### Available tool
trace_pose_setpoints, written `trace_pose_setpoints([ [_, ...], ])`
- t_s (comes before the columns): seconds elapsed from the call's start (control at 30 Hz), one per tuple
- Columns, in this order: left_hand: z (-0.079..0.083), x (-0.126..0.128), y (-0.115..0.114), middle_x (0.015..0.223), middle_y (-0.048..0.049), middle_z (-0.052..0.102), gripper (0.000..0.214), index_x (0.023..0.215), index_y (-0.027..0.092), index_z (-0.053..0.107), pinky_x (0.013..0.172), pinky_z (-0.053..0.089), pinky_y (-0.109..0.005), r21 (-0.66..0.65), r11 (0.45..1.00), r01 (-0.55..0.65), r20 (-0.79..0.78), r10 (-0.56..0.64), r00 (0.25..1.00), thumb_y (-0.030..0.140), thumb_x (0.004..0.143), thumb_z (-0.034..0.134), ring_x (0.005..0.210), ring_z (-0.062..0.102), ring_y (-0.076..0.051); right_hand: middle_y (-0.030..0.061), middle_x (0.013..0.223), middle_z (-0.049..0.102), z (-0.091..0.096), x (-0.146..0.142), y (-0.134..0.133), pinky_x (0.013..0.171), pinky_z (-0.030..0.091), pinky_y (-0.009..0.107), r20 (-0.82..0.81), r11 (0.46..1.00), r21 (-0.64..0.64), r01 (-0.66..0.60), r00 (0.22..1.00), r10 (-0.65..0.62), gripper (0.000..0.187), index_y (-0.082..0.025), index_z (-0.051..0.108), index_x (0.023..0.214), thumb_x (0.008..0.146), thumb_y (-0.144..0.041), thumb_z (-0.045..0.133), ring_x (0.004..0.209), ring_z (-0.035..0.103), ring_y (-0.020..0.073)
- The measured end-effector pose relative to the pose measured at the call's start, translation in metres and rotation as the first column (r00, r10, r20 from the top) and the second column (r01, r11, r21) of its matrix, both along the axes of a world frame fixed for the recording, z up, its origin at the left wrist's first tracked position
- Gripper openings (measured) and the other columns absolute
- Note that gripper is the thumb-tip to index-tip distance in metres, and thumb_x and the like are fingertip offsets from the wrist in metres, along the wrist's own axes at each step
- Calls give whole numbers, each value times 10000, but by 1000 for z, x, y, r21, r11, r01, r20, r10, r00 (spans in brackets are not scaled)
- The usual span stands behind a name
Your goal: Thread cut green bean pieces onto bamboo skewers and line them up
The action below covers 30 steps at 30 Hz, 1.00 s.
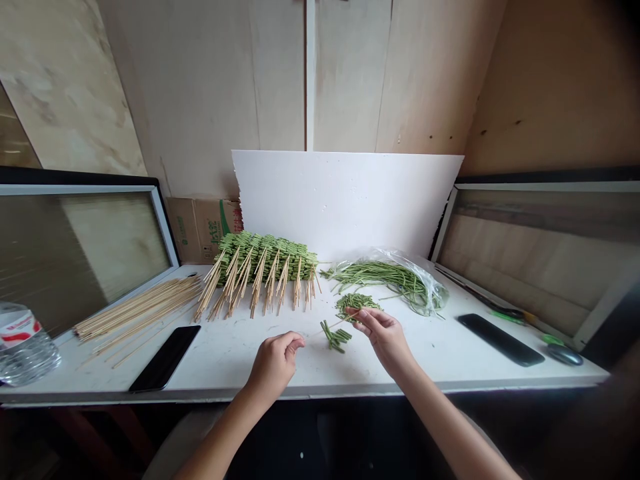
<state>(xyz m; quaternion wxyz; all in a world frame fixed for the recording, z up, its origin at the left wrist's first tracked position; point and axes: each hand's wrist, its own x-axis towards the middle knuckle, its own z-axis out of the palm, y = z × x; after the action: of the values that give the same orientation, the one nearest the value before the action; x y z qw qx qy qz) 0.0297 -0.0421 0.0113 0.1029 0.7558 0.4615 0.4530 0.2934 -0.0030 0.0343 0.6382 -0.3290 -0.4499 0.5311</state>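
Observation:
My right hand (pixel 383 333) pinches a thin wooden skewer (pixel 345 321) that slants down to the left. Just below the skewer is a small bunch of cut green bean pieces (pixel 336 339); whether any are threaded on it I cannot tell. Behind my right fingers lies a pile of cut green bean pieces (pixel 357 301). My left hand (pixel 277 360) is closed above the front of the table, thumb against the curled fingers, and what it holds, if anything, is hidden. Further back on the left, many finished skewers of green beans (pixel 267 257) are stacked, bare stick ends toward me.
Loose bamboo skewers (pixel 145 307) lie on the left, near a black phone (pixel 165 358) and a water bottle (pixel 25 343). Long green beans in a clear plastic bag (pixel 395 277) sit back right. A dark phone-like slab (pixel 500 339) and a mouse (pixel 565 354) are on the right.

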Motion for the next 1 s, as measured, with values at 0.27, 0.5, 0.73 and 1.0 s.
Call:
trace_pose_setpoints([
  [0.27, 2, -4, 0, 734, -30, 711, 270, 841, 192, 684, 632, 466, -252, -77, 997, 27, -33, -30, 999, 158, 981, 456, 646, 647, -163, 111, 989, 810, 3, 2, -3, 907, 607, 401, 49, 1000, 6, -19, 999, 18, 289, -214, 801, 889, 739, -443, 895, 1112, 724, 321],
  [0.5, 6, 2, 2, 759, -21, 687, 187, 922, 194, 671, 632, 478, -242, -63, 997, 53, 44, -50, 998, 338, 996, 578, 649, 633, -151, 121, 1013, 806, 10, 6, -2, 908, 607, 362, 36, 998, -26, 50, 998, -49, 317, -204, 800, 868, 736, -478, 890, 1122, 719, 307],
  [0.73, 0, 1, -1, 651, 8, 595, 276, 869, 185, 662, 632, 463, -221, 67, 997, 35, -29, -33, 999, 228, 1038, 448, 587, 583, -124, 102, 1046, 806, 8, -4, -6, 992, 586, 421, -3, 998, -5, 62, 998, -62, 275, -223, 786, 849, 722, -437, 905, 1219, 674, 327],
  [1.0, -8, -2, 4, 673, 3, 637, 281, 883, 188, 654, 622, 473, -215, 43, 998, 44, -46, -42, 998, 35, 927, 423, 587, 604, -127, 84, 1009, 812, 2, -11, -8, 1053, 554, 487, -16, 999, 6, 43, 999, -43, 273, -230, 789, 875, 731, -435, 897, 1205, 684, 340],
])
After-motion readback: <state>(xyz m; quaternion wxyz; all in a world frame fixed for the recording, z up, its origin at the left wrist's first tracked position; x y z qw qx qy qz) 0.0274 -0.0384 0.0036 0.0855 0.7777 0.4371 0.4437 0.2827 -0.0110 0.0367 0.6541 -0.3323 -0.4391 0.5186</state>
